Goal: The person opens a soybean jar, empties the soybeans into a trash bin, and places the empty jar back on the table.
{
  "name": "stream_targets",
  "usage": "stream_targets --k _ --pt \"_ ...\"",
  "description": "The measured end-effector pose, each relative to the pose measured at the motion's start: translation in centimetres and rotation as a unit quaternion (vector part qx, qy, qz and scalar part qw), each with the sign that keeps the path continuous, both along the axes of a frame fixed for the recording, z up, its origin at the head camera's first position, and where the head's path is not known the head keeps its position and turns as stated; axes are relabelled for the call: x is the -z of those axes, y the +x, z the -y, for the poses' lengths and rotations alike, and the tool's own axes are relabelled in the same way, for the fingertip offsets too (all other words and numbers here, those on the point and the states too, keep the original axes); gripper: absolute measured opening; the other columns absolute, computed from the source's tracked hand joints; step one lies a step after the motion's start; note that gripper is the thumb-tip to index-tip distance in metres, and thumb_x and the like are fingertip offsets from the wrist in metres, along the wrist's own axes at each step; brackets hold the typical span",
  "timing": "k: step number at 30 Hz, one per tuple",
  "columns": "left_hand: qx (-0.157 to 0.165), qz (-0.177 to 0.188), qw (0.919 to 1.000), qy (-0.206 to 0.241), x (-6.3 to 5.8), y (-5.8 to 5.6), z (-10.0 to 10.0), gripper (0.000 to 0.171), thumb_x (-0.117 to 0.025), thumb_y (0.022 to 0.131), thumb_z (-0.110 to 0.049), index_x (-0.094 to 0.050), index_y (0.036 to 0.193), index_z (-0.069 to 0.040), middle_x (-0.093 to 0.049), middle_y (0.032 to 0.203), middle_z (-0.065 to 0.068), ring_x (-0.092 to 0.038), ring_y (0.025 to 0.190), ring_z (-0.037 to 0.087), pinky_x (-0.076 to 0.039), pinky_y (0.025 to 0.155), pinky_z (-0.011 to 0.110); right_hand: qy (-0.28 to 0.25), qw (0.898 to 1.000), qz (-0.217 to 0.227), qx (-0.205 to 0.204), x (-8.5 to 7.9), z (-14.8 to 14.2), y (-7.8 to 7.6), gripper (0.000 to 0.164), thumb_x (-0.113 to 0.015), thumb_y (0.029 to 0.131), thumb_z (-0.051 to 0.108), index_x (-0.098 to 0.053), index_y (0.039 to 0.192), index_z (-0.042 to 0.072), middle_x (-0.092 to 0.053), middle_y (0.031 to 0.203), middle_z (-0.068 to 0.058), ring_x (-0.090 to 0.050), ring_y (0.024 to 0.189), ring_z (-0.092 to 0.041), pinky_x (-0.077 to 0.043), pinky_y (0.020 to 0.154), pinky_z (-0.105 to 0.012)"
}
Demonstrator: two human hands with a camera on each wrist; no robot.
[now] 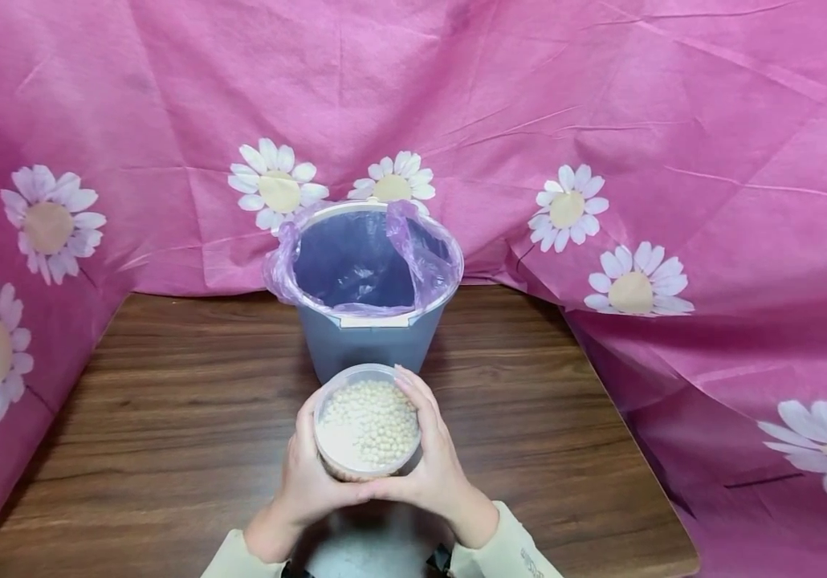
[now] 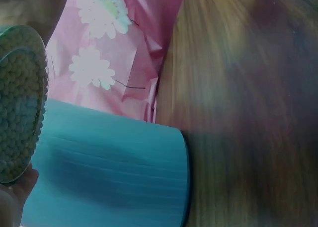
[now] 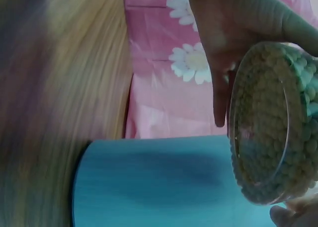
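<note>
A round clear plastic tub (image 1: 368, 425) full of pale round beans (image 1: 384, 433) is held upright between both hands, in front of a bin. My left hand (image 1: 308, 474) grips its left side and my right hand (image 1: 435, 466) its right side, thumbs meeting at the near side. Both wrist views show the tub from below, raised off the table; its base appears in the right wrist view (image 3: 266, 127). A blue-grey bin (image 1: 366, 345) stands just beyond, lined with a thin purple plastic bag (image 1: 421, 257) folded over its rim. The bin's bottom is hidden from above.
A brown wood-grain table (image 1: 182, 409) lies under the bin and hands. Pink cloth (image 1: 486, 96) printed with white daisies hangs round the back and both sides. Something pale and blurred (image 1: 373, 554) shows below the wrists at the near edge.
</note>
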State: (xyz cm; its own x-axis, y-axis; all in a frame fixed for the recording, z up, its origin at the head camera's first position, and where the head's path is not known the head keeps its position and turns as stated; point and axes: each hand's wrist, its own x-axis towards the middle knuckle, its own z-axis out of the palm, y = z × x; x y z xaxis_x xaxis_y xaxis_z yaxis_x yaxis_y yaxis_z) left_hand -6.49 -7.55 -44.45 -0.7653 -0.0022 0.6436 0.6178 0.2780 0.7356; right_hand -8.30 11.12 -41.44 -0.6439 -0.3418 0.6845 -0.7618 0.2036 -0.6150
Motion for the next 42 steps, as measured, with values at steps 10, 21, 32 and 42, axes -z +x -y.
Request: stream_targets --k 10,21,32,42 --pt "0.074 0.008 0.997 0.021 -0.3 0.1 0.8 0.119 -0.098 0.049 -0.033 -0.036 0.144 0.005 -0.059 0.129 0.024 -0.058 0.116 0.01 -0.042 0.101 0.015 -0.014 0.997 0.021 -0.067 -0.9 -0.6 -1.0 0.086 -0.091 0.066 0.042 -0.053 0.132 0.002 -0.048 0.144 -0.025 -0.05 0.133 -0.033 -0.042 0.111 -0.034" --pt "0.178 0.007 0.9824 0.057 -0.5 0.1 1.1 0.122 -0.097 0.055 -0.031 -0.029 0.148 0.007 -0.051 0.14 0.018 -0.054 0.123 0.011 -0.042 0.105 0.018 -0.025 0.972 0.054 -0.229 -1.7 -1.8 -2.5 0.088 -0.083 0.075 0.049 -0.046 0.138 0.0 -0.041 0.148 -0.029 -0.04 0.14 -0.035 -0.037 0.115 -0.04" --pt "0.188 0.003 0.9807 0.055 -0.6 -0.1 1.5 0.121 -0.097 0.054 -0.034 -0.031 0.146 0.009 -0.052 0.141 0.015 -0.054 0.124 0.011 -0.041 0.105 0.018 -0.02 0.962 0.055 -0.266 -1.8 -1.9 -2.8 0.089 -0.08 0.076 0.051 -0.044 0.141 0.002 -0.035 0.151 -0.032 -0.033 0.145 -0.038 -0.032 0.118 -0.044" --pt "0.234 0.018 0.9698 0.065 -0.8 -0.3 1.9 0.121 -0.097 0.054 -0.032 -0.03 0.147 0.008 -0.053 0.14 0.014 -0.056 0.122 0.012 -0.043 0.106 0.02 -0.019 0.946 0.055 -0.32 -2.1 -2.0 -3.5 0.088 -0.076 0.08 0.052 -0.042 0.141 0.0 -0.031 0.151 -0.035 -0.029 0.147 -0.04 -0.028 0.12 -0.046"
